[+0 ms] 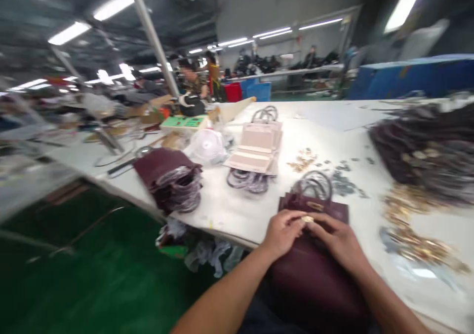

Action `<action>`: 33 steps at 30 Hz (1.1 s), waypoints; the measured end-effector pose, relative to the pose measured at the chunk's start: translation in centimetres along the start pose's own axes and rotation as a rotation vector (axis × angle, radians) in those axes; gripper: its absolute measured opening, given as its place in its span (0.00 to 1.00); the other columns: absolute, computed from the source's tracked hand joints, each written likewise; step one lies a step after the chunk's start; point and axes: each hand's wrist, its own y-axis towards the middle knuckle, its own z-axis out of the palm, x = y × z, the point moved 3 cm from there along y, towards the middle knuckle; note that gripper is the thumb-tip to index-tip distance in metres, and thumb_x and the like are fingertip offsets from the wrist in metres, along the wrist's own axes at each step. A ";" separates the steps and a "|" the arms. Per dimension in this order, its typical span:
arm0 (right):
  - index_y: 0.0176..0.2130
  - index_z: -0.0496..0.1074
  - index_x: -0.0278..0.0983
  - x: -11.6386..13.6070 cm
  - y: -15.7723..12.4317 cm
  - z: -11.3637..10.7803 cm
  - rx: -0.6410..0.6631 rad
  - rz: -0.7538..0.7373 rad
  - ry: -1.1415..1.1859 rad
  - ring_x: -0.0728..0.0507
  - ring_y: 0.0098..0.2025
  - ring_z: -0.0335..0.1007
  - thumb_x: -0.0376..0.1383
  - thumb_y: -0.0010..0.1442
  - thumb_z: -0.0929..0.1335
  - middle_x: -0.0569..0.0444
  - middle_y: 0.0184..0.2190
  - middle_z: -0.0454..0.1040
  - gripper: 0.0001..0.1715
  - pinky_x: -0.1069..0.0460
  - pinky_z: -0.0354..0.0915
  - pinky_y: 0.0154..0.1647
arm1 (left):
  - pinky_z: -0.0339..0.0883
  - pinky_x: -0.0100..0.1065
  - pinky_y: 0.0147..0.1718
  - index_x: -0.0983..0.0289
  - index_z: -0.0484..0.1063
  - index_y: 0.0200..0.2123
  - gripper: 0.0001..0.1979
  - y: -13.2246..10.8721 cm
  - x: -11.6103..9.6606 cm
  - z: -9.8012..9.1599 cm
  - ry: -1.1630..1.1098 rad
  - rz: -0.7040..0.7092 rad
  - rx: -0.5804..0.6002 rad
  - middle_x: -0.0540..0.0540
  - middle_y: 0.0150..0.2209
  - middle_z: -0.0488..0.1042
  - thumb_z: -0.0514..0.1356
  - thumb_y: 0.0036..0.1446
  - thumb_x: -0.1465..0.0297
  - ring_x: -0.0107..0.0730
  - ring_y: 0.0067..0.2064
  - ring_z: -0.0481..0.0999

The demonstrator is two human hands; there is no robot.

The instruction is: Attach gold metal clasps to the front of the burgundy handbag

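A long white worktable [237, 210] runs from the near right to the far left of a factory hall lit by fluorescent ceiling strips, with a green floor [92, 279] below its near left edge. At the near edge of the table lies a maroon handbag [314, 275], its dark handles [314, 183] pointing away. Both hands meet on its front flap: the left hand [283, 233] and the right hand [338, 240] pinch a small gold clasp [307, 219] between curled fingertips. Farther along lie a stack of beige bags [257, 149], a pile of maroon pieces [168, 178] to the left, and scattered gold fittings [303, 160]. At the right edge sit a dark heap of straps [425, 146] and a spread of gold hardware [414, 235]. In the blurred far left, other people sit at the benches.
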 end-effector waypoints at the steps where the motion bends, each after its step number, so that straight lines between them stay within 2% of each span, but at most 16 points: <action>1: 0.47 0.81 0.41 -0.9 0.3 -0.9 0.030 0.060 0.061 0.39 0.43 0.79 0.52 0.63 0.74 0.51 0.44 0.82 0.21 0.46 0.75 0.46 | 0.74 0.31 0.32 0.62 0.81 0.49 0.18 0.7 0.4 -0.2 0.027 0.024 0.026 0.57 0.42 0.80 0.65 0.61 0.59 0.28 0.32 0.77; 3: 0.48 0.80 0.39 -1.9 0.9 -1.7 0.008 0.143 0.190 0.39 0.39 0.79 0.54 0.62 0.73 0.49 0.40 0.83 0.24 0.46 0.75 0.41 | 0.76 0.32 0.32 0.60 0.79 0.51 0.16 1.6 0.9 -0.9 0.068 0.083 0.003 0.56 0.44 0.78 0.63 0.62 0.62 0.31 0.36 0.78; 5: 0.48 0.79 0.37 -2.0 1.2 -1.5 -0.028 0.184 0.276 0.40 0.35 0.78 0.54 0.60 0.74 0.49 0.35 0.82 0.27 0.47 0.75 0.38 | 0.77 0.34 0.36 0.57 0.76 0.53 0.15 1.7 0.7 -1.6 0.181 0.203 -0.125 0.57 0.47 0.76 0.62 0.63 0.65 0.36 0.43 0.78; 7: 0.46 0.79 0.36 -1.7 1.2 -1.1 -0.044 0.196 0.304 0.41 0.33 0.77 0.55 0.59 0.75 0.50 0.31 0.81 0.28 0.47 0.74 0.37 | 0.76 0.39 0.45 0.56 0.73 0.57 0.19 1.3 0.0 -2.1 0.368 0.316 -0.280 0.59 0.54 0.74 0.62 0.63 0.68 0.41 0.53 0.75; 8: 0.46 0.79 0.36 -1.5 1.2 -0.9 -0.046 0.195 0.313 0.41 0.33 0.77 0.55 0.59 0.75 0.50 0.31 0.81 0.28 0.47 0.74 0.36 | 0.74 0.43 0.51 0.56 0.71 0.59 0.22 1.3 -0.3 -2.2 0.458 0.335 -0.331 0.60 0.57 0.72 0.63 0.62 0.69 0.44 0.58 0.72; 10: 0.46 0.79 0.36 -1.3 1.2 -0.8 -0.053 0.187 0.332 0.41 0.33 0.76 0.55 0.58 0.75 0.50 0.32 0.81 0.27 0.46 0.75 0.37 | 0.68 0.49 0.59 0.59 0.67 0.63 0.29 1.8 -0.6 -2.3 0.566 0.279 -0.355 0.63 0.60 0.70 0.65 0.59 0.70 0.48 0.62 0.69; 12: 0.46 0.79 0.37 -1.4 1.2 -1.0 -0.060 0.181 0.339 0.41 0.33 0.76 0.55 0.59 0.75 0.50 0.33 0.81 0.27 0.45 0.76 0.36 | 0.65 0.51 0.61 0.61 0.66 0.64 0.32 2.6 -0.9 -2.4 0.603 0.212 -0.314 0.64 0.60 0.71 0.67 0.57 0.70 0.50 0.61 0.69; 15: 0.44 0.79 0.39 -1.3 1.3 -1.2 -0.083 0.075 0.264 0.39 0.39 0.78 0.53 0.62 0.73 0.47 0.44 0.80 0.21 0.43 0.77 0.40 | 0.64 0.52 0.61 0.61 0.68 0.62 0.29 3.5 -1.9 -2.2 0.682 0.296 -0.264 0.63 0.55 0.75 0.66 0.57 0.70 0.51 0.58 0.71; 17: 0.42 0.80 0.41 -0.9 1.2 -1.3 -0.164 -0.070 0.139 0.36 0.50 0.76 0.50 0.64 0.73 0.46 0.53 0.77 0.16 0.41 0.76 0.48 | 0.64 0.53 0.60 0.62 0.70 0.61 0.29 3.7 -2.7 -2.0 0.732 0.370 -0.251 0.64 0.53 0.76 0.67 0.56 0.71 0.53 0.57 0.71; 19: 0.42 0.80 0.42 -0.6 1.0 -1.5 -0.287 -0.178 0.009 0.34 0.58 0.71 0.47 0.65 0.72 0.44 0.59 0.72 0.12 0.41 0.74 0.51 | 0.65 0.52 0.59 0.63 0.70 0.62 0.30 4.1 -3.2 -1.9 0.725 0.354 -0.242 0.64 0.51 0.76 0.67 0.55 0.72 0.53 0.56 0.72; 22: 0.46 0.79 0.42 -0.6 0.9 -1.5 -0.388 -0.217 -0.086 0.33 0.61 0.69 0.44 0.67 0.71 0.43 0.65 0.66 0.11 0.41 0.74 0.51 | 0.67 0.48 0.57 0.64 0.70 0.62 0.32 4.8 -3.7 -1.7 0.640 0.268 -0.240 0.64 0.51 0.75 0.68 0.53 0.70 0.50 0.53 0.74; 25: 0.47 0.78 0.42 -0.7 1.1 -1.5 -0.376 -0.240 -0.061 0.35 0.61 0.70 0.43 0.69 0.69 0.44 0.60 0.72 0.11 0.38 0.68 0.60 | 0.68 0.45 0.54 0.64 0.72 0.61 0.32 5.4 -3.9 -1.5 0.443 0.156 -0.202 0.61 0.48 0.78 0.69 0.51 0.69 0.47 0.49 0.77; 27: 0.47 0.77 0.42 -0.8 1.1 -1.6 -0.378 -0.228 -0.015 0.36 0.58 0.72 0.44 0.69 0.69 0.46 0.55 0.75 0.10 0.39 0.67 0.60 | 0.70 0.42 0.50 0.63 0.77 0.55 0.25 5.8 -3.7 -1.1 0.255 0.040 -0.075 0.59 0.45 0.81 0.70 0.52 0.67 0.46 0.46 0.79; 30: 0.46 0.74 0.42 -1.1 0.7 -1.9 -0.388 -0.114 0.099 0.39 0.46 0.75 0.48 0.69 0.69 0.49 0.44 0.77 0.14 0.43 0.72 0.50 | 0.71 0.41 0.48 0.65 0.81 0.46 0.19 5.9 -3.2 -0.4 0.031 -0.149 0.147 0.59 0.44 0.83 0.71 0.51 0.64 0.48 0.45 0.80; 33: 0.47 0.71 0.41 -1.2 0.4 -2.8 -0.362 0.012 0.288 0.44 0.30 0.71 0.52 0.69 0.67 0.55 0.31 0.75 0.19 0.49 0.70 0.33 | 0.72 0.42 0.46 0.66 0.81 0.45 0.21 6.1 -2.5 -0.2 -0.119 -0.283 0.207 0.60 0.41 0.84 0.73 0.50 0.62 0.47 0.42 0.82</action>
